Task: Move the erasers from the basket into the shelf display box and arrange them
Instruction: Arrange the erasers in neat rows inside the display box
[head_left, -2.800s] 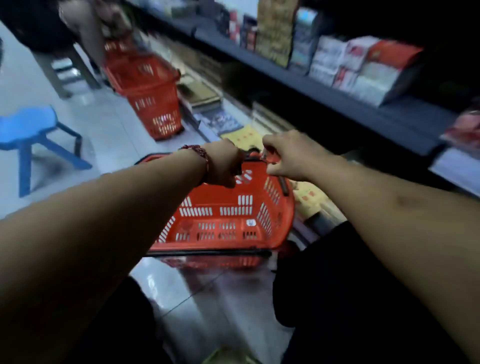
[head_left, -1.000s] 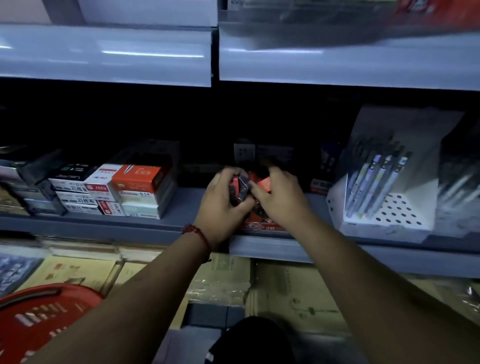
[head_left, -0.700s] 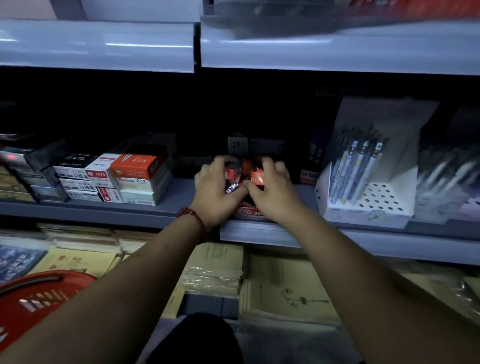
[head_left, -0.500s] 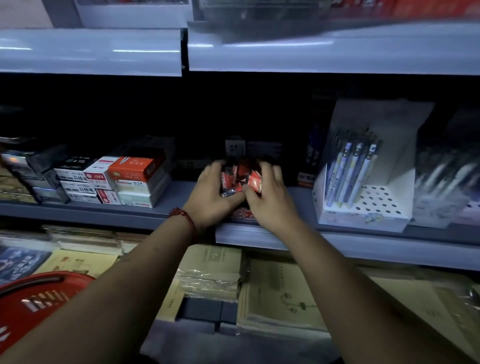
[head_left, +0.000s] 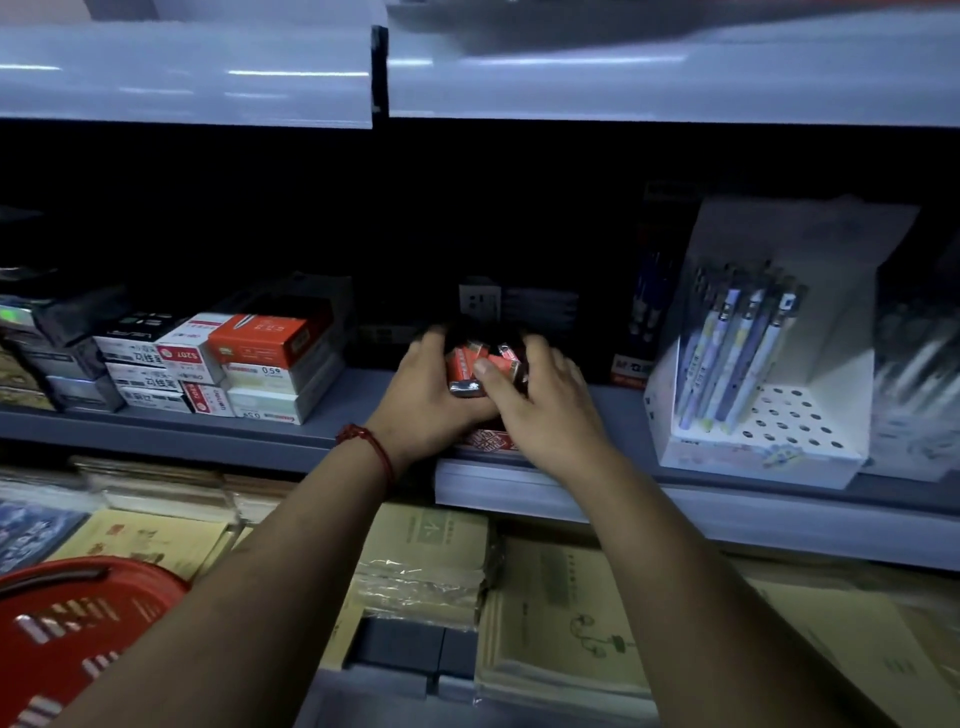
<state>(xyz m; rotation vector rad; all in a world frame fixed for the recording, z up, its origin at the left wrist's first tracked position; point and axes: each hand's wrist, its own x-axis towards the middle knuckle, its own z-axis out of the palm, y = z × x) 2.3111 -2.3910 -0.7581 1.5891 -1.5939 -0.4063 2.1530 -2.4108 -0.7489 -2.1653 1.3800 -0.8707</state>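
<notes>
I observed the left hand (head_left: 427, 402) and the right hand (head_left: 545, 415) cupped together around a cluster of small red-and-black wrapped block erasers (head_left: 464, 364). Both sets of fingers were curled round the cluster, with the right thumb pressed on its top. The erasers sat between the two palms, directly above the low red patterned cardboard display box (head_left: 491, 440), whose front edge showed beneath the wrists on the grey metal shelf (head_left: 311, 436). The red plastic basket (head_left: 78, 629) lay well below and behind the left fingers. I judged the erasers light, slightly yielding and slick in their wrappers. Each should be pinched across its long flat faces, one at a time, for alignment.
</notes>
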